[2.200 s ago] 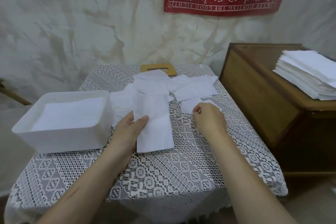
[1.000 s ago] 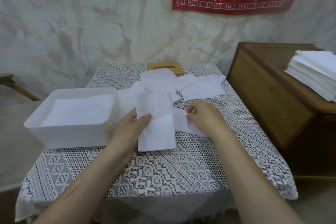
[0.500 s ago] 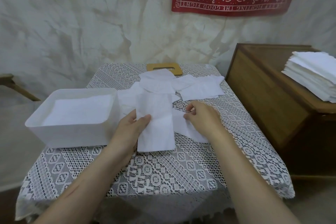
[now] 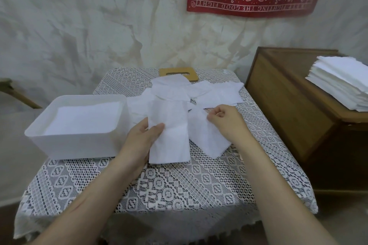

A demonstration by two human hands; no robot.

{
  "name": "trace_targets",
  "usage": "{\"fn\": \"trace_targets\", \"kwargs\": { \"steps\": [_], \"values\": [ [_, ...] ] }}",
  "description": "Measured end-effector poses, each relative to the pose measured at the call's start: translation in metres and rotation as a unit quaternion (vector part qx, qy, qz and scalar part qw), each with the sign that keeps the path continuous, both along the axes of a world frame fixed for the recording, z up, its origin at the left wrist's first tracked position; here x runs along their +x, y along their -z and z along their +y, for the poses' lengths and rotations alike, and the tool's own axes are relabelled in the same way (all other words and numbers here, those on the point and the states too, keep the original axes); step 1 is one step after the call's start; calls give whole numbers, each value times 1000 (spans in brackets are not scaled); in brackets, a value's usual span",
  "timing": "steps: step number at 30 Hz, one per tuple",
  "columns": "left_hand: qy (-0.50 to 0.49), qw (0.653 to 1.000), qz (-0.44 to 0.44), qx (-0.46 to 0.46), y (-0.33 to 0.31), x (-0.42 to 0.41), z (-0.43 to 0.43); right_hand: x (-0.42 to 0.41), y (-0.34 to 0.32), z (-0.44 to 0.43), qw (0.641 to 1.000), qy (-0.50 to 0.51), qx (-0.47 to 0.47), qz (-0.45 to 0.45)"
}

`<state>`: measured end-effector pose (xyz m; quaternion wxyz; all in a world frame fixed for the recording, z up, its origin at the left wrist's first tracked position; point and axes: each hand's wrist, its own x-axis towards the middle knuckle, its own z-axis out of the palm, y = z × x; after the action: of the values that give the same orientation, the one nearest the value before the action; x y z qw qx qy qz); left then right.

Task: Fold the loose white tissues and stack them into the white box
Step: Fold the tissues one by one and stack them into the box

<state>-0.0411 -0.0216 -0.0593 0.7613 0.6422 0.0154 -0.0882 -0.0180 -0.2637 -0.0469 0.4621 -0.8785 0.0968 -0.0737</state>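
A white box (image 4: pixel 79 145) stands at the left of the table with flat white tissues (image 4: pixel 83 119) stacked inside. Just right of it lies a folded tissue (image 4: pixel 171 141), its left edge held between thumb and fingers of my left hand (image 4: pixel 142 139). My right hand (image 4: pixel 225 119) pinches the top edge of a second tissue (image 4: pixel 207 139) lying askew beside the first. Several loose tissues (image 4: pixel 217 95) overlap further back on the table.
A lace cloth (image 4: pixel 169 189) covers the small table. A wooden lid with a slot (image 4: pixel 178 72) lies at the far edge, partly under the tissues. To the right stands a wooden cabinet (image 4: pixel 282 101) bearing a tall stack of white tissues (image 4: pixel 342 87).
My right hand has drawn a loose tissue from the right toward the folded one, and it now lies spread beside it. My left hand has kept its hold on the folded tissue.
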Motion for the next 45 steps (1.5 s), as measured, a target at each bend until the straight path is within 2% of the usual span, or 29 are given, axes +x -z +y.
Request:
{"fn": "trace_targets", "kwargs": {
  "steps": [4, 10, 14, 17, 21, 23, 24, 27, 29, 35, 36, 38, 41, 43, 45],
  "values": [
    [-4, 1000, 2, -9, -1, -1, -2, -6, 7, -7, 996, -8, -18, 90],
    [-4, 1000, 7, -7, 0, -2, -4, -10, 3, -8, 995, -15, 33, 88],
    [-6, 1000, 7, -6, -1, -1, -4, -9, 3, -8, 991, -55, 30, 117],
    [-11, 1000, 6, -12, -2, -1, -3, -12, -4, -2, 993, -80, 39, 81],
    [-14, 1000, 2, -13, -4, -1, -2, -15, -13, 4, 986, -70, 148, -25],
    [-13, 1000, -1, -10, -4, -1, -2, -15, -13, 2, 982, -54, 181, -26],
    [-12, 1000, 0, -9, -5, -1, -1, -16, -10, 1, 983, -49, 174, -11],
    [-10, 1000, 1, -8, -3, -1, 0, -16, 6, -5, 995, -48, 62, 62],
    [-10, 1000, 3, -7, -3, 0, -1, -15, 10, -8, 995, -44, 28, 85],
    [-26, 999, 9, -20, 2, 2, -2, -16, -7, -9, 1000, -13, 16, 18],
    [-31, 999, 15, -30, 2, 3, -2, -19, -14, -8, 999, -4, 35, -10],
    [-34, 999, 15, -33, 3, 3, -4, -26, -31, -6, 989, -3, 138, -58],
    [-23, 999, 9, -28, 3, 1, -9, -38, -51, 5, 946, -48, 316, -59],
    [-17, 999, 0, -29, 3, -1, -12, -41, -53, 18, 929, -70, 361, -37],
    [-11, 999, 0, -39, 3, 0, -14, -41, -47, 32, 932, -69, 356, -24]
  ]
}}
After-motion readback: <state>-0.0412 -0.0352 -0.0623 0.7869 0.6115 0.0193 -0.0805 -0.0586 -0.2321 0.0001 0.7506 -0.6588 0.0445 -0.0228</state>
